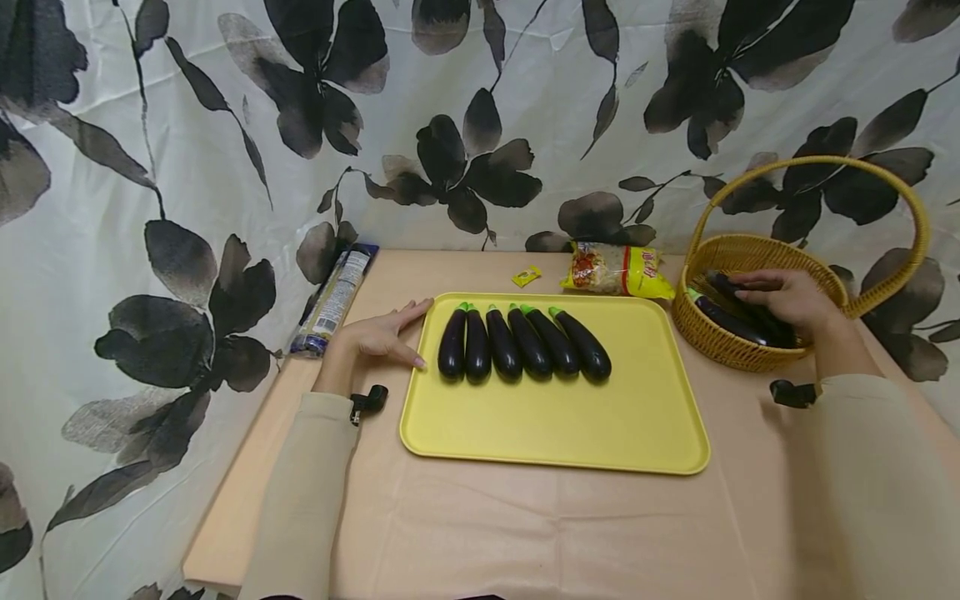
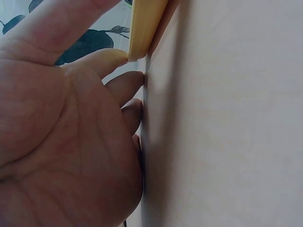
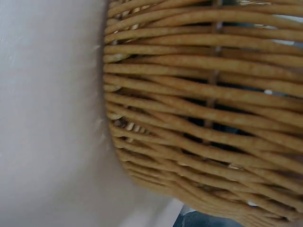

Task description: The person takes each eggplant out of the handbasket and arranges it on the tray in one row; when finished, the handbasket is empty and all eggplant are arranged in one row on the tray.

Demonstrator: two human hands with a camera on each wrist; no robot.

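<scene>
Several dark eggplants lie side by side on the yellow tray, green stem ends towards the back. My left hand rests at the tray's left edge, thumb on the rim and fingers spread along the side. In the left wrist view, the fingers of that hand reach to the tray's edge, close over the tabletop. My right hand is inside the wicker basket, its fingers over more eggplants. Whether it grips one I cannot tell. The right wrist view shows the basket's woven wall.
The basket's tall arched handle rises behind my right hand. Behind the tray lie a yellow bag of food and a small yellow packet. A long blue-and-white package lies at the left edge, before a flowered cloth.
</scene>
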